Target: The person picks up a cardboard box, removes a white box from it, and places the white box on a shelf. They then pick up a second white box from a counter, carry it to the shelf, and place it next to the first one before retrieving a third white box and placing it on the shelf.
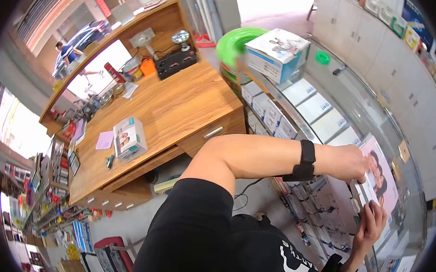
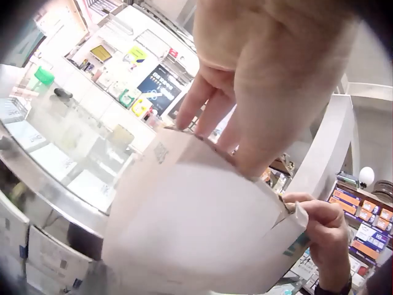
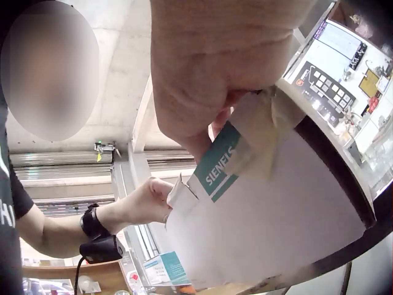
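A white box [image 1: 388, 177] with a picture of people rests at the glass counter. My left hand [image 1: 343, 162] grips its upper edge; in the left wrist view the fingers of that hand [image 2: 264, 86] curl over the edge of the box [image 2: 196, 221]. Lower down, my right hand [image 1: 370, 225] holds the near side, and in the left wrist view this hand [image 2: 325, 230] pinches a corner flap. The right wrist view has the box [image 3: 264, 227] with a green SIENELS label [image 3: 218, 163] and yellowish tape [image 3: 261, 138], my right hand [image 3: 215, 80] over its edge.
White boxes [image 1: 313, 104] line the glass case, with a larger box [image 1: 279, 51] and green coiled hose [image 1: 232, 46] behind. A wooden desk [image 1: 180, 103] stands at the left, bearing another box [image 1: 129, 137]. A person [image 1: 68, 53] is outside.
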{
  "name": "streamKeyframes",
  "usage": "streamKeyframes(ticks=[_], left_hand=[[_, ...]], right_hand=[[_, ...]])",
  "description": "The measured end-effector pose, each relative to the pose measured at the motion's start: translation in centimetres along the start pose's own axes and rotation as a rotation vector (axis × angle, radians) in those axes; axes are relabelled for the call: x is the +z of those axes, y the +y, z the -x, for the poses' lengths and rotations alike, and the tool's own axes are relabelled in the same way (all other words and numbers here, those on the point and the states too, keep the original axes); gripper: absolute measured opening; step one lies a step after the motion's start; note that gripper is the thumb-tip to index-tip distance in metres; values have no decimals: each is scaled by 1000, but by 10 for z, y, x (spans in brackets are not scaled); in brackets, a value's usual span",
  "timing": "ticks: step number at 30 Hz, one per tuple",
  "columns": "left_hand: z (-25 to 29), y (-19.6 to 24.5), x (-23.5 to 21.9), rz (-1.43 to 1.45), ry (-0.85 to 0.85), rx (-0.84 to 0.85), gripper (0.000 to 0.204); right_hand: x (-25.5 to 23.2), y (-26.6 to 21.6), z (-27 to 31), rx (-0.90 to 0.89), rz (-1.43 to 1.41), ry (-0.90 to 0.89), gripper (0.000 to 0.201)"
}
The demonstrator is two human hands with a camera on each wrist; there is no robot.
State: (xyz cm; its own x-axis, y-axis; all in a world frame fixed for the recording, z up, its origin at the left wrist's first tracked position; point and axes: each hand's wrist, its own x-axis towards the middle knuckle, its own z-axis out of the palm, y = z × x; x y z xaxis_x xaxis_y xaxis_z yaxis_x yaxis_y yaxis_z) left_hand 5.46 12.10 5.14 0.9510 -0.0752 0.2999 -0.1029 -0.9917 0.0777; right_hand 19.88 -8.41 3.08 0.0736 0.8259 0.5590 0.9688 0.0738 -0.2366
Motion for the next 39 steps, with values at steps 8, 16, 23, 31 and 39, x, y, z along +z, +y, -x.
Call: streamKeyframes(ticks=[8,16,23,31,39], left_hand=[[20,-2,33,192,470,65,15],[25,17,13,310,347,-137,20],[19,42,21,455,394,-140,26],[17,42,40,346,514,-85,22],[15,44,43,364,596,-121,22]], right_hand=[[2,-10,1,-85,33,47,25],[2,-23,-2,-195,173,153,33],[15,-26,5,-101,211,231,29],[26,-28,10,-47,266,326,26],[28,-34,7,76,223,382,21]])
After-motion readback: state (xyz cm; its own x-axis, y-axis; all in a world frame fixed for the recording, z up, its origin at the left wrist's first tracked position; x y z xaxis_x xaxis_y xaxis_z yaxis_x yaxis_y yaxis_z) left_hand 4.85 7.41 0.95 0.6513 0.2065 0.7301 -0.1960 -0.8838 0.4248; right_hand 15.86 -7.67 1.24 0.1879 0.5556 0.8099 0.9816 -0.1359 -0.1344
